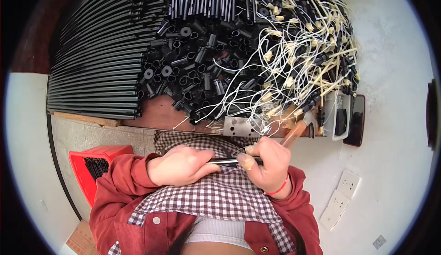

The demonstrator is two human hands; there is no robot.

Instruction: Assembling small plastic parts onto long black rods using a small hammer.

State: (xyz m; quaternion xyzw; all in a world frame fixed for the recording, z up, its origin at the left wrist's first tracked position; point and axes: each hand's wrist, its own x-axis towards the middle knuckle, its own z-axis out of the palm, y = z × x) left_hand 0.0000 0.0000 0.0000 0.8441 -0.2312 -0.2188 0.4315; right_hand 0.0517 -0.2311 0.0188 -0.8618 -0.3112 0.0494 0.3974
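Note:
My left hand (181, 165) is closed round one end of a slim, shiny black tube (223, 161), held level in front of my checked apron. At the tube's other end, my right hand (270, 163) pinches it between thumb and fingers, whose tips have yellowish coverings. A thin wire seems to run near the right fingertips, but where it ends is hidden. Just beyond the right hand, a wooden handle (294, 134) slants at the table's edge. Close by lies a metal plate with holes (240, 126).
Long black tubes (96, 80) are stacked at the left of the table. Short black plastic fittings (202, 62) heap in the middle. White wires with cream connectors (298, 57) pile at the right, near a phone (355, 121). A red bin (81, 163) stands lower left.

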